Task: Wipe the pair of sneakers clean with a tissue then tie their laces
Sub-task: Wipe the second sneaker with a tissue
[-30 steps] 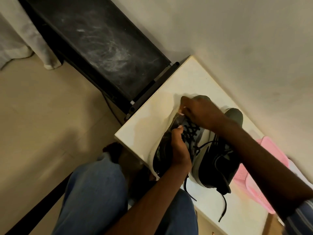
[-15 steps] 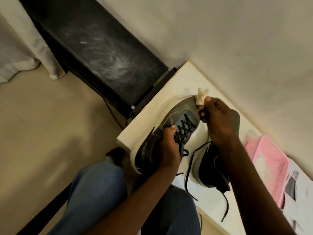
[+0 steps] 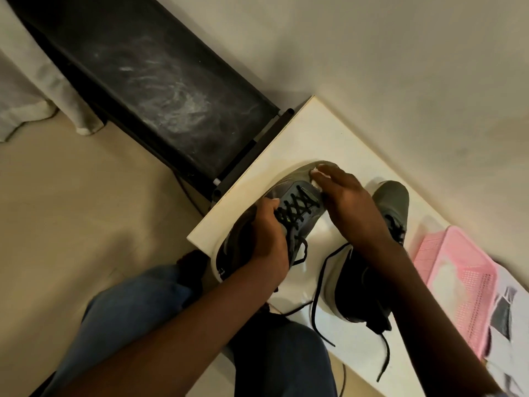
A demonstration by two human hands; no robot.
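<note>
On the white table (image 3: 286, 144) lies a grey sneaker (image 3: 289, 187) with black laces and a white sole, its toe pointing away from me. My left hand (image 3: 266, 239) grips its heel and collar. My right hand (image 3: 349, 204) presses a white tissue (image 3: 316, 181) flat against the toe, fingers extended over it; most of the tissue is hidden beneath the palm. The second sneaker (image 3: 392, 202) stands to the right, partly behind my right forearm, with its loose black laces (image 3: 317, 305) trailing over the table's front.
A pink mesh basket (image 3: 463, 270) sits at the table's right end, with papers (image 3: 506, 319) beside it. A dark dusty treadmill deck (image 3: 160, 90) abuts the table's left edge. The wall runs close behind. My knees in jeans (image 3: 137, 310) are below the table edge.
My right hand has moved from pinching the tissue above the toe down onto the toe, now flattened over it. The left hand keeps its hold on the sneaker, which lies flatter.
</note>
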